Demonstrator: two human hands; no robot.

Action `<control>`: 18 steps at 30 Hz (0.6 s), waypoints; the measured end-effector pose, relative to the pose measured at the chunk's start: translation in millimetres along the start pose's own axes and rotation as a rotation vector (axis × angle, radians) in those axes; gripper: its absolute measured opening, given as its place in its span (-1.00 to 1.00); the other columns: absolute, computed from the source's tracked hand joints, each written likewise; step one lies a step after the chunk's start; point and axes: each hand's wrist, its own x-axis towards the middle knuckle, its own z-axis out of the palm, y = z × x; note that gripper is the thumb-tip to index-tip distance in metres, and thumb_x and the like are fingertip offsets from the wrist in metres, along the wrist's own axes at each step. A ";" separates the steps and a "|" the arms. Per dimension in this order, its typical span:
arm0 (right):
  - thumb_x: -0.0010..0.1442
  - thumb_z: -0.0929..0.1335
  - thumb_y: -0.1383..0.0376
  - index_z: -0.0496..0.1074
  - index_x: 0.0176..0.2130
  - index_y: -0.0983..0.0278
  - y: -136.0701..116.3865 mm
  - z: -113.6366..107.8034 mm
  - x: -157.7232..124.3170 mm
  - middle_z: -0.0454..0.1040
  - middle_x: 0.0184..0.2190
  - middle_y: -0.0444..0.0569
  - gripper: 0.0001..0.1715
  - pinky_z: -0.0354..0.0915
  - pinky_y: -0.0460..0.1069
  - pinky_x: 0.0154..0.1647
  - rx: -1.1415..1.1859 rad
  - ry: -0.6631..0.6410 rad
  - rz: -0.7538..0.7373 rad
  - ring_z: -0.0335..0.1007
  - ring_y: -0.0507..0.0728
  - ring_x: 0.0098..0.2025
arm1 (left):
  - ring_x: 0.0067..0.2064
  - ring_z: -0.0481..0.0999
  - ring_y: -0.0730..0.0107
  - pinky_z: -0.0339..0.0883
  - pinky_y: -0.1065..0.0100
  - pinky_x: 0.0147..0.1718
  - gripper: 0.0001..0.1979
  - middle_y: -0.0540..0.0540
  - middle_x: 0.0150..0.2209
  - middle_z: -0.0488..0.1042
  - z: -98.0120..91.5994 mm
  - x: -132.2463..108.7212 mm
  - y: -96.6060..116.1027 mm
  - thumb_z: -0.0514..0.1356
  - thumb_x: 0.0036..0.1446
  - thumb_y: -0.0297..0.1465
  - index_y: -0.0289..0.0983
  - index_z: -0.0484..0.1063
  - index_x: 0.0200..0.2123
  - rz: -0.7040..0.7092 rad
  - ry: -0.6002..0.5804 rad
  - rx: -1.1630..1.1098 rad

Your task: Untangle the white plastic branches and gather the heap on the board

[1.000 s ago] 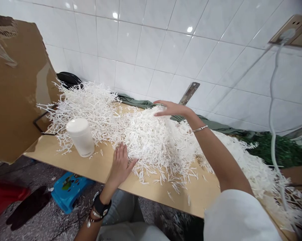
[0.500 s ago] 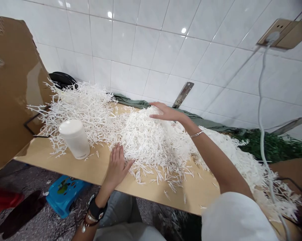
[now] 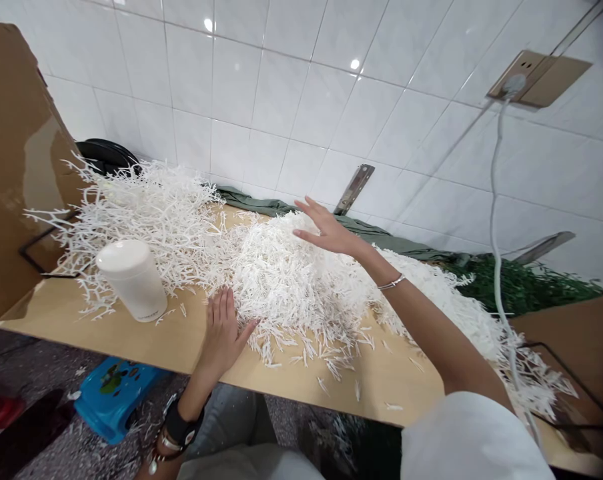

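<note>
A heap of small white branching plastic-looking sprigs point(image 3: 286, 280) covers the middle of the wooden board point(image 3: 181, 347). My left hand point(image 3: 224, 333) lies flat at the heap's near left edge, its fingers stretched out and thumb spread. Over the top of the heap is my right hand point(image 3: 326, 227), fingers apart and holding nothing; whether it touches the sprigs I cannot tell. Larger white branched pieces point(image 3: 146, 207) form a pile on the left. In front of that pile a white lidded cup point(image 3: 134, 280) stands upright.
Cardboard point(image 3: 11, 173) rises at the left end. More white pieces point(image 3: 446, 307) and green foliage point(image 3: 526, 287) lie on the right, where a white cable point(image 3: 496, 220) hangs from a wall socket point(image 3: 536, 80). Green cloth point(image 3: 251, 200) runs along the wall. A blue stool point(image 3: 114, 397) stands below.
The view has shifted, so most things sit slightly farther left. My right hand's fingers are a little more raised and spread. The left hand rests in the same place by the heap.
</note>
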 end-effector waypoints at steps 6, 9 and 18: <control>0.31 0.08 -0.06 0.20 0.21 0.20 63.8 -1.0 -28.5 0.01 0.32 0.10 -0.36 -0.09 0.28 0.30 -0.187 0.236 0.176 -0.14 0.29 0.35 | 0.35 -0.11 -0.14 -0.21 -0.28 0.22 -0.12 -0.54 0.30 -0.03 -6.2 0.7 4.4 -0.05 0.21 0.02 -0.46 -0.36 0.32 -0.031 0.028 -0.008; 0.30 0.16 0.12 0.25 0.18 0.15 119.3 8.0 -59.8 -0.02 0.33 0.06 -0.49 -0.20 0.39 0.27 -0.323 0.053 0.517 -0.28 0.37 0.37 | 0.35 -0.12 -0.16 -0.26 -0.35 0.19 -0.09 -0.53 0.31 -0.04 -5.3 0.9 5.2 -0.05 0.19 0.05 -0.43 -0.38 0.33 -0.056 0.021 0.011; -0.08 0.37 0.39 0.46 -0.49 0.28 197.0 33.8 -140.6 0.54 -0.37 0.06 -0.95 0.36 0.06 -0.28 -0.211 -0.089 0.867 0.47 0.24 -0.27 | 0.34 -0.10 -0.17 -0.14 -0.26 0.21 -0.05 -0.54 0.31 -0.04 -0.2 1.1 2.9 -0.03 0.16 0.07 -0.45 -0.37 0.33 -0.039 0.011 0.008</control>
